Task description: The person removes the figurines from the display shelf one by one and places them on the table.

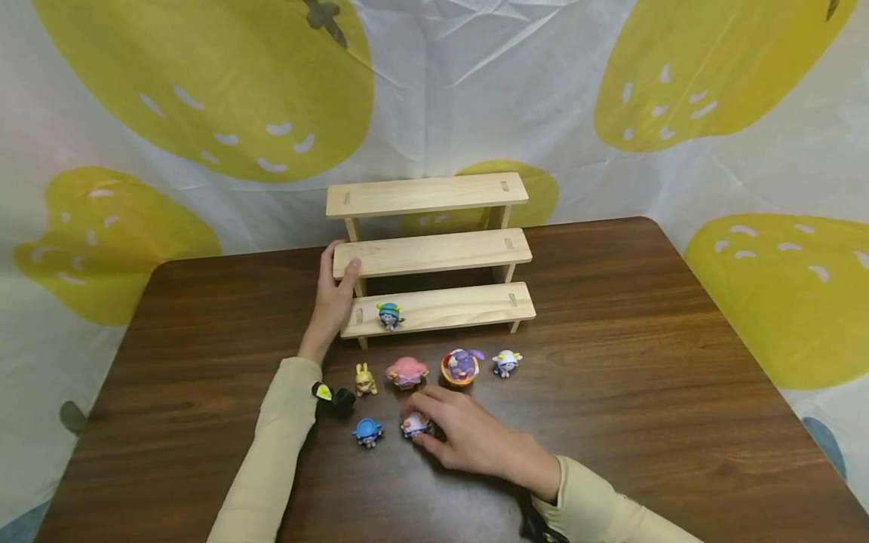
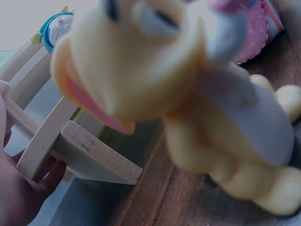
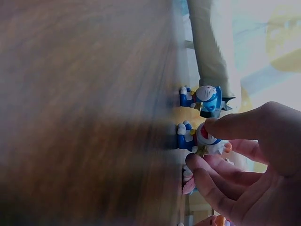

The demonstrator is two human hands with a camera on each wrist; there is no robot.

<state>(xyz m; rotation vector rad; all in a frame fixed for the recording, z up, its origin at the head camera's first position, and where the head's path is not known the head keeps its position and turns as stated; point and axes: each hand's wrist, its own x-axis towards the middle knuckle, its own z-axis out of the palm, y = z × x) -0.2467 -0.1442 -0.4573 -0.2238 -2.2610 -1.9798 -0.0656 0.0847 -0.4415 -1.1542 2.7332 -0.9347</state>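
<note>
My left hand (image 1: 331, 300) grips the left end of the middle step of a three-step wooden display stand (image 1: 434, 253). Thumb and fingers of my right hand (image 1: 471, 431) pinch a small white-hatted, blue-bodied figurine (image 1: 414, 427) low over the table; in the right wrist view the same figurine (image 3: 183, 136) is upright relative to the tabletop. Left of it stands a blue-hatted figurine (image 1: 367, 431). Behind are a yellow rabbit figurine (image 1: 365, 380), a pink one (image 1: 407, 372), a purple one in a basket (image 1: 462, 366) and a white-horned one (image 1: 505, 363).
A teal-hatted figurine (image 1: 390, 315) stands on the lowest step, toward its left end. The brown wooden table (image 1: 645, 362) backs onto a white curtain (image 1: 434, 90) with yellow fruit prints. The yellow rabbit stands close to the left forearm.
</note>
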